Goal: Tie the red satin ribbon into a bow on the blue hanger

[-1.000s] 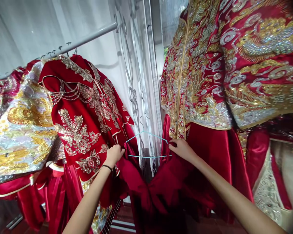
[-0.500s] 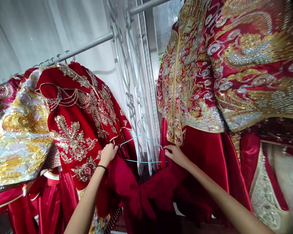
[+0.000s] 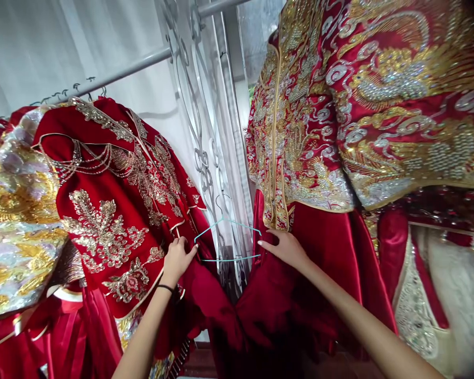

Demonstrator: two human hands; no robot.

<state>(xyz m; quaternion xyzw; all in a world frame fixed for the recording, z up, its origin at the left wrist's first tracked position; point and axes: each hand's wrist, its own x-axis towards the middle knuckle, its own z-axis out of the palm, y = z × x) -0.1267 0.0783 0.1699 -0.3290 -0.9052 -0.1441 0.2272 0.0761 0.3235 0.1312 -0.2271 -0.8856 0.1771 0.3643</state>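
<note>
A thin light-blue wire hanger (image 3: pixel 227 239) hangs in the middle with a plain red satin skirt (image 3: pixel 237 316) draped from both of its ends. My left hand (image 3: pixel 177 258) pinches the red fabric at the hanger's left end. At the right end, my right hand (image 3: pixel 285 246) grips the fabric, fingers pointing left. A black band circles my left wrist.
A red jacket with gold embroidery (image 3: pixel 118 210) hangs on the metal rail (image 3: pixel 142 63) at left, beside a gold and silver garment (image 3: pixel 11 221). A heavily embroidered red and gold jacket (image 3: pixel 359 105) hangs at right. White curtain and an ornate white grille (image 3: pixel 199 131) lie behind.
The view has drifted right and down, so the garments sit further left. Both hands stay on the skirt at the hanger's ends; the right fingers have stretched out further along the fabric.
</note>
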